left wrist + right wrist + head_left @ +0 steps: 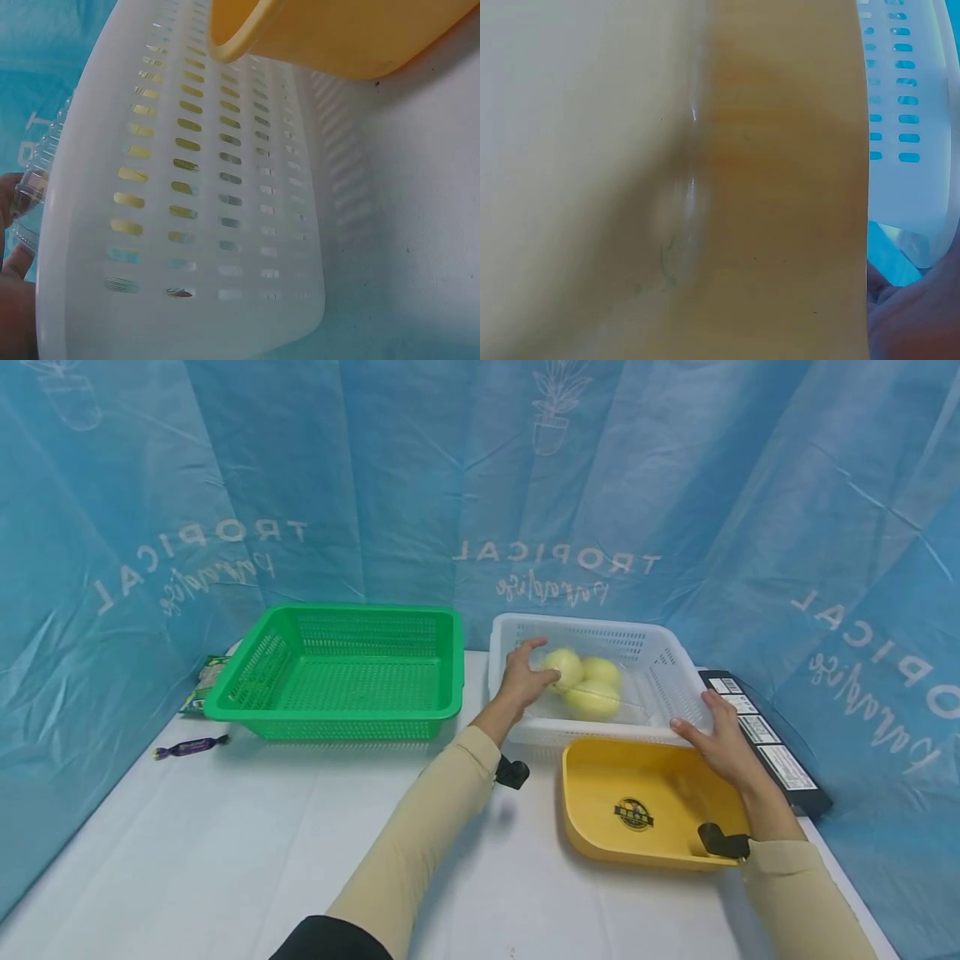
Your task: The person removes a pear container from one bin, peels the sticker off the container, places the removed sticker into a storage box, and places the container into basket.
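In the head view, three round yellow-green fruits (594,700) lie together inside a clear plastic container (46,154) in the white basket (656,639). My left hand (522,679) reaches over the basket's left side, and its fingers and thumb grip the clear container's edge beside the fruits. The left wrist view shows fingers on both sides of ribbed clear plastic, just above the basket's slotted wall. My right hand (722,739) holds the white basket's right front corner, thumb over the rim. Most of that hand is hidden behind the yellow bin wall in the right wrist view.
A yellow bin (600,814) with a round black logo stands directly before the white basket, under my right forearm. To the left is a green basket (352,727), with a purple-wrapped candy (191,747) and a green packet (202,685) beside it. A black labelled box (776,756) lies right.
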Motion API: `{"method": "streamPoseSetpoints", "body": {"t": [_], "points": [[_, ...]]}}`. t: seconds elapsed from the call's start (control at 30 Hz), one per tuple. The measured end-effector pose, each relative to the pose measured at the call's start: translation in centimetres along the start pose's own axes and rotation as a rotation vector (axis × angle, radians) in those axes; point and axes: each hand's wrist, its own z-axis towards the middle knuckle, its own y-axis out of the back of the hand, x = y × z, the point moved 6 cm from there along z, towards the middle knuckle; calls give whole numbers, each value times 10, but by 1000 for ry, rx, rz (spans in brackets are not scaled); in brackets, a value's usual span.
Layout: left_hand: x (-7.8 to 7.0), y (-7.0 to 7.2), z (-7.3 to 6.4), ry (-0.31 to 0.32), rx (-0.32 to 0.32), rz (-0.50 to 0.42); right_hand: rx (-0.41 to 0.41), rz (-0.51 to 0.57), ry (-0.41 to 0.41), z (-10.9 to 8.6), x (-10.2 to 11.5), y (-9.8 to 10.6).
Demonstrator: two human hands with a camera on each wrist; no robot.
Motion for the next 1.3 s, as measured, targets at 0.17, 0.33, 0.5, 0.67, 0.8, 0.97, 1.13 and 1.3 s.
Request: {"method": "streamPoseSetpoints", "body": {"t": [0.17,0.33,0.5,0.67,0.8,0.97,1.13,1.3], "points": [[0,-2,-1,20,19,83,5,8,-10,0,-1,-1],[1,-4,-1,35,33,179,2,11,-16,0,-1,-1],[2,-4,-2,64,49,253,1,8,-20,1,-1,0],[4,-7,-2,96,78,305,0,12,-28,2,-1,0],[5,-10,-1,115,109,345,6,18,-23,2,0,0],[6,-10,-2,125,114,365,7,12,-25,2,-1,1],[5,-11,-2,115,115,391,5,8,-26,2,-1,1],[4,-12,-3,107,107,418,9,11,-28,1,-2,1]]}}
